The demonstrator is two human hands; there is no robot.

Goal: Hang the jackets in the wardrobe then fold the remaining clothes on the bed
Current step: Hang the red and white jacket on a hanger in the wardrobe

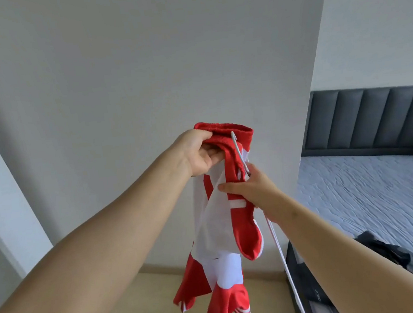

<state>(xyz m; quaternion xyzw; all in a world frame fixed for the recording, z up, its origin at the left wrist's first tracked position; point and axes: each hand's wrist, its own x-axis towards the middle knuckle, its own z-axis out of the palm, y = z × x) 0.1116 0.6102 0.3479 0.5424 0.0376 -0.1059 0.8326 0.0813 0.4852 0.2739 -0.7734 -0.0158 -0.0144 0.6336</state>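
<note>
1. Red-and-white track jacket point(219, 231): held up in front of a pale wall point(139, 61), bunched and dangling, well clear of the floor and well apart from the bed point(369, 190) on the right.
2. Left hand point(197, 154): closed round the red ribbed band at the top of the bundle, fingers curled over it.
3. Right hand point(249, 190): just below, thumb pressed across white fabric, fingers wrapped behind. Seemingly clamps the white hanger point(283, 257) together with the cloth; exact finger hold on the hanger hidden, cannot tell.
4. Hanger: hook poking up beside the red band, one long arm slanting down past the right wrist, outside the jacket. Not yet threaded through the shoulders.
5. Handling, judged: light, thin, slick sportswear. No stiffness; collapses wherever unsupported. Likely to slip off a smooth hanger arm. Not fragile.
6. Best hold, judged: collar and shoulder seams, spreading the neck opening to feed the hanger arm in. Avoid gripping mid-body; bunches worse.
7. Relative to grip: most of the jacket hanging below both hands, striped sleeves trailing lowest.
8. Dark clothes point(388, 252) heaped near the bed's edge, left for folding.
</note>
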